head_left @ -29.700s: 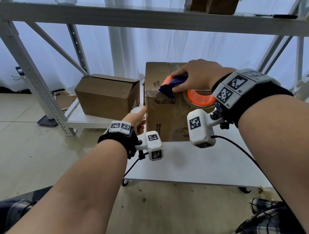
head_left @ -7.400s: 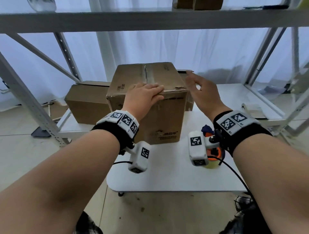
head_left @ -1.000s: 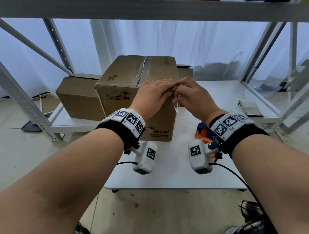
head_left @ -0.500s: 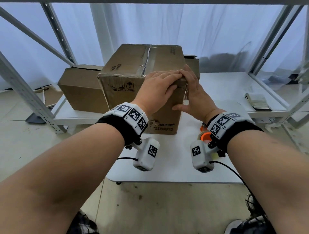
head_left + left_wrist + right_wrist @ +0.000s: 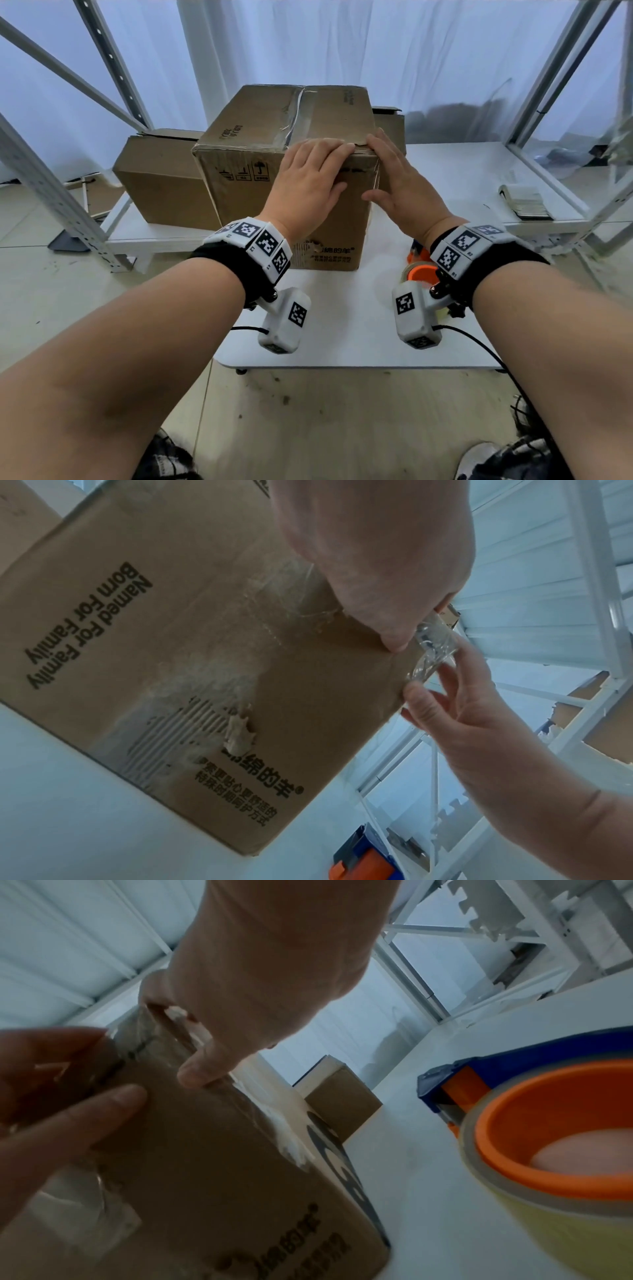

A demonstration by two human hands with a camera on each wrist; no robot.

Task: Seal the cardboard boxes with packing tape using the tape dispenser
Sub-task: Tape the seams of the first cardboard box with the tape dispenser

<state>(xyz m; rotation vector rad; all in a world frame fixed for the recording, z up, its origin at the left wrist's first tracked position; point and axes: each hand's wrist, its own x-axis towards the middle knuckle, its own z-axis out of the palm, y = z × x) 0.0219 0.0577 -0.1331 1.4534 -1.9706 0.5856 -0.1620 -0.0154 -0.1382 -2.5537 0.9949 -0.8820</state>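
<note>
Both hands now flatten clear tape on the worn cardboard box (image 5: 291, 137).

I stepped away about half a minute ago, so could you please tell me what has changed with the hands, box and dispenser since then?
The right hand let go of the tape dispenser, which now sits on the white table. The front box has been turned, and clear tape runs along its top seam. Both hands now lie flat at its near top corner; the left hand formerly steadied its side. The box behind stayed put.
</note>
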